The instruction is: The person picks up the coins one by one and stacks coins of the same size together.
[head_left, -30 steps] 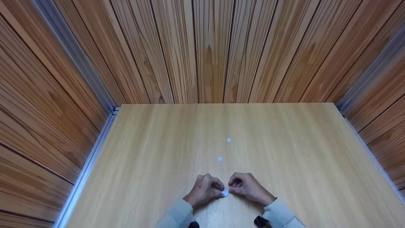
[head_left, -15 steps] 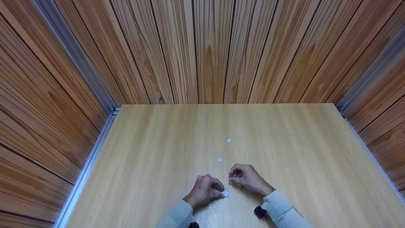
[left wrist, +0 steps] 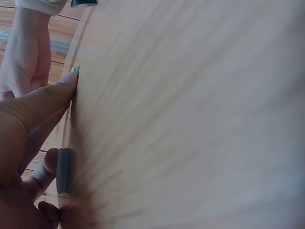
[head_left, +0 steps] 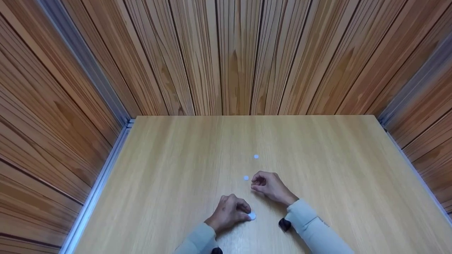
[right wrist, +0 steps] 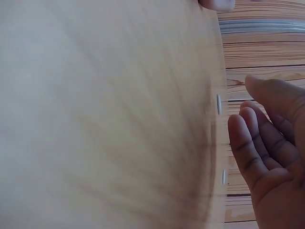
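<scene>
My left hand (head_left: 229, 213) is low on the wooden table, its thumb and index finger pinching a small white disc (head_left: 252, 216) that shows a layered edge in the left wrist view. There, a thicker grey-green round piece (left wrist: 64, 170) sits against the curled lower fingers of the same hand. My right hand (head_left: 272, 187) hovers close over the table, with thumb and fingers apart and nothing between them in the right wrist view. Just left of its fingertips lies a white disc (head_left: 246, 178). Farther back lies another white disc (head_left: 256, 156).
The pale wooden table (head_left: 176, 148) reaches to a plank wall (head_left: 235, 70) at the back. Metal rails (head_left: 95, 190) run along its sides. A dark wrist camera (head_left: 284, 224) sticks out below the right sleeve.
My right hand has moved away from the disc at the left fingertips, forward and slightly left, to beside the nearer loose disc. The left hand has stayed in place with its disc.
</scene>
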### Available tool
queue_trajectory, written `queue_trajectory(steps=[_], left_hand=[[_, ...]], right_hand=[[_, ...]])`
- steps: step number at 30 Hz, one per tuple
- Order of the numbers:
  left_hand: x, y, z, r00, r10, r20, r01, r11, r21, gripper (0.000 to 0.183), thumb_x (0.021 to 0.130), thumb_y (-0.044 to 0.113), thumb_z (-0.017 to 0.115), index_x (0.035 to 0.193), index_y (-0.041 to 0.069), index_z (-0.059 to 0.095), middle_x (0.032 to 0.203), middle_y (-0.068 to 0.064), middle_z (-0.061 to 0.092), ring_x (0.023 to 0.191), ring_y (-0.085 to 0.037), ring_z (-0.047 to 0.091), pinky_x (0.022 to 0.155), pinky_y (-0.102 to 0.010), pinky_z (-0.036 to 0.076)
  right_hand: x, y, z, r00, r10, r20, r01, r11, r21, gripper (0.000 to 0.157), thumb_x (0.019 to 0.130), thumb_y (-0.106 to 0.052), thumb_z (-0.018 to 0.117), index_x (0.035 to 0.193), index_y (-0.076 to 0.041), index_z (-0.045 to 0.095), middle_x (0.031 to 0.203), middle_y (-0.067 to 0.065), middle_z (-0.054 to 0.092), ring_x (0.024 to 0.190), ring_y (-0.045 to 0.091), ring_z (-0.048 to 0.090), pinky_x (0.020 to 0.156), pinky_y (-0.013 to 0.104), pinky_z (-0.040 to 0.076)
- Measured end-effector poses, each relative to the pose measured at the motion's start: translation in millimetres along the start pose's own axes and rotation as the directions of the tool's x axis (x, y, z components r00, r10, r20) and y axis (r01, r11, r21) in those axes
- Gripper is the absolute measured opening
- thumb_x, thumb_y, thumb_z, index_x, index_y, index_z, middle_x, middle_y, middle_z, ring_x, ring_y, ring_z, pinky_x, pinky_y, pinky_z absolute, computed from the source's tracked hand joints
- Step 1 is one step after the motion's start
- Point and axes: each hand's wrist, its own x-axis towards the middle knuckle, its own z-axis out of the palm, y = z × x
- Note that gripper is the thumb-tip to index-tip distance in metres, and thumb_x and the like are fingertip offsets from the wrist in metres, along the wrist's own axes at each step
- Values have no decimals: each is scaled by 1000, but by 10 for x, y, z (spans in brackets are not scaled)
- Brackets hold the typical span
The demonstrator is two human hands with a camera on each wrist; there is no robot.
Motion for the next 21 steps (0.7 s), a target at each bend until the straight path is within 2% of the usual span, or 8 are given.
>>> queue_trajectory(steps=[7,11,16,21], left_hand=[[-5,4,7,999,29,-17,-30,1000,-2,15,76,21,88,87,23,79,77,22,71,80,6,64,96,-39,38],[0,0,11,1000,22,-17,-22,1000,-7,15,76,21,88,87,22,79,76,21,71,79,6,65,95,-37,41],[9,-2,12,1000,-3,-7,3,1000,4,15,76,22,88,87,24,79,76,22,71,80,6,64,96,-41,37],[7,-10,9,1000,4,-6,-4,1000,11,14,76,23,87,87,24,78,76,22,71,80,6,63,94,-41,35]], right_hand=[[149,19,20,1000,5,-26,-4,1000,24,12,88,-5,76,96,-3,68,85,0,68,77,14,64,67,22,50],[208,37,35,999,32,-14,-31,999,39,12,88,-5,76,97,-3,68,85,2,68,77,16,63,67,21,49],[273,79,46,998,64,12,-65,998,23,14,87,-5,77,99,-5,70,87,-1,68,79,13,62,71,23,49],[317,97,73,998,50,32,-50,999,-11,14,87,-6,77,99,-7,71,87,-3,67,79,12,61,71,24,49]])
